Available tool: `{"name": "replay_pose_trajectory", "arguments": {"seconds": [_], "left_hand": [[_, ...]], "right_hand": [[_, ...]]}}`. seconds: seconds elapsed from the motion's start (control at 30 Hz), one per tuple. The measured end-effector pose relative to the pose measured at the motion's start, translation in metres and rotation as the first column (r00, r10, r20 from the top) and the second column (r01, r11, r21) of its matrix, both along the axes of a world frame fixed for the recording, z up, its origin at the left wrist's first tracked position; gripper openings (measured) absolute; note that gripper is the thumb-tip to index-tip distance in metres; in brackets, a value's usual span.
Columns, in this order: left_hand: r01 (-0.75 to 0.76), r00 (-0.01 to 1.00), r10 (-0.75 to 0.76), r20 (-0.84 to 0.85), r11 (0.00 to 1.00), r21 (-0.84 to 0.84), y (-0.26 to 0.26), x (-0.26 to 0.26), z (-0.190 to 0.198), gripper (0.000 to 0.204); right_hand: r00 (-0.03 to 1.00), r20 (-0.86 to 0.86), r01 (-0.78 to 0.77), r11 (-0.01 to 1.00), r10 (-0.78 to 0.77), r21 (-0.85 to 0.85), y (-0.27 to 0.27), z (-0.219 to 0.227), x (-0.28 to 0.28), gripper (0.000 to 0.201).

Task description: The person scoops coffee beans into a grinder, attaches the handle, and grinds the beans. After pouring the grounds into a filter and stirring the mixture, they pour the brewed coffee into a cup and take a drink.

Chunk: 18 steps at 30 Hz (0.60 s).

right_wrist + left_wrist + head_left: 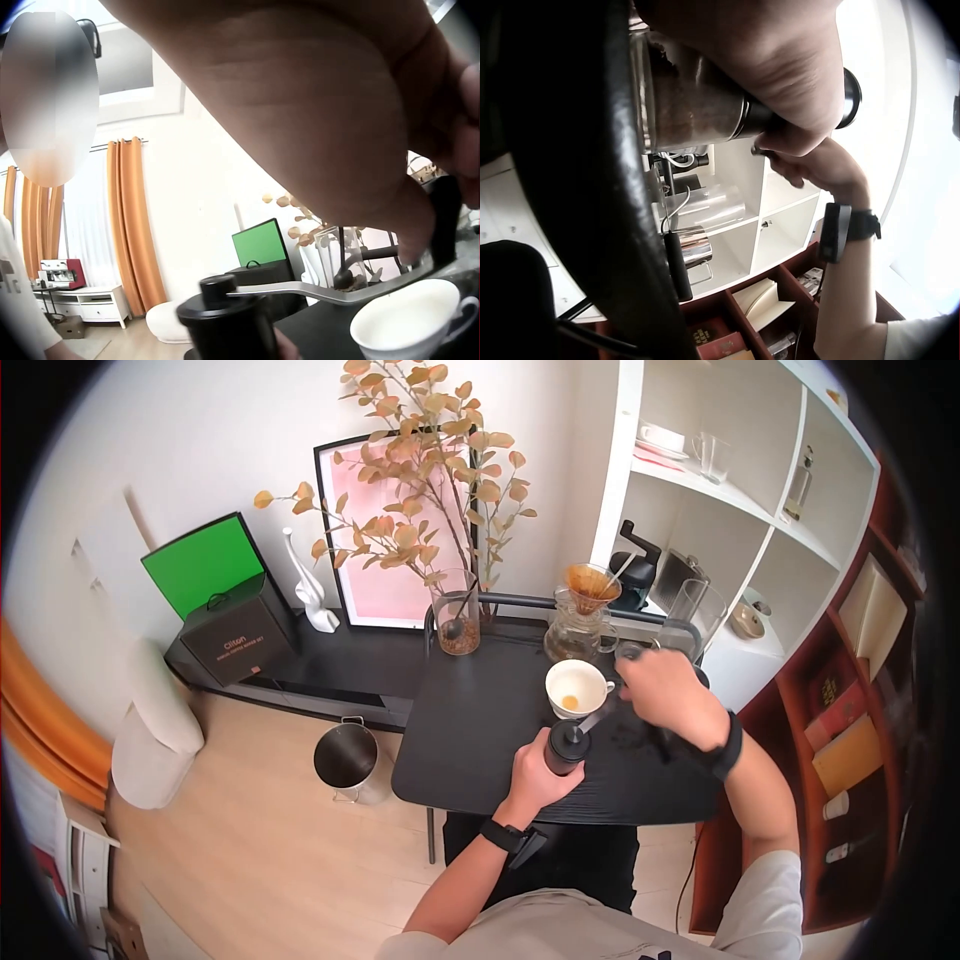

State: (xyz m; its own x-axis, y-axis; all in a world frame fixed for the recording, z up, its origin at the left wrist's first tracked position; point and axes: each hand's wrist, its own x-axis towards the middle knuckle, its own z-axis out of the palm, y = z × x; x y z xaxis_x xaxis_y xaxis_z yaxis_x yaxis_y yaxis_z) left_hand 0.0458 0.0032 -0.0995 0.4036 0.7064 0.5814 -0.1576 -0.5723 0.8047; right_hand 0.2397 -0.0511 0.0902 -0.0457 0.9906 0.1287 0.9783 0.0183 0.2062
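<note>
Black table (455, 745) | left hand (540, 780): fingers wrapped round grinder (565, 750) | right hand (668, 695): fingers gripping crank knob (448, 214) | cup (573, 685): just beyond grinder | carafe (568, 642): behind cup, dripper (590, 586) atop

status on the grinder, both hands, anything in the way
Left hand gripping grinder. Right hand holding crank. Crank fitted on top. White cup close by, might crowd its swing.

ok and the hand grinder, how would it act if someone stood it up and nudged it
The grinder looks tall and narrow, so a nudge near the top might tip it. Its round body could roll, though the metal crank would likely stop it. The clear lower part may be breakable, perhaps glass.
</note>
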Motion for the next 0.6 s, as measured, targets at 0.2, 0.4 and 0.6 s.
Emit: {"name": "replay_pose_trajectory", "arguments": {"seconds": [0.2,0.4,0.6], "left_hand": [[0.002,1.0,-0.002,-0.017,1.0,-0.009,0.002,0.001,0.002,0.042],[-0.043,0.999,0.042,0.012,0.998,0.054,0.001,0.002,0.005,0.037],[-0.026,0.981,0.001,-0.192,0.991,-0.131,-0.014,-0.007,-0.004,0.051]], "right_hand": [[0.994,0.087,-0.036,0.939,0.07,-0.341,-0.082,0.04,-0.044,0.027],[0.875,-0.264,-0.481,0.799,0.407,-0.362,-0.099,0.04,-0.105,0.032],[0.797,-0.106,-0.593,0.803,0.595,0.051,-0.03,-0.006,-0.16,0.032]]}}
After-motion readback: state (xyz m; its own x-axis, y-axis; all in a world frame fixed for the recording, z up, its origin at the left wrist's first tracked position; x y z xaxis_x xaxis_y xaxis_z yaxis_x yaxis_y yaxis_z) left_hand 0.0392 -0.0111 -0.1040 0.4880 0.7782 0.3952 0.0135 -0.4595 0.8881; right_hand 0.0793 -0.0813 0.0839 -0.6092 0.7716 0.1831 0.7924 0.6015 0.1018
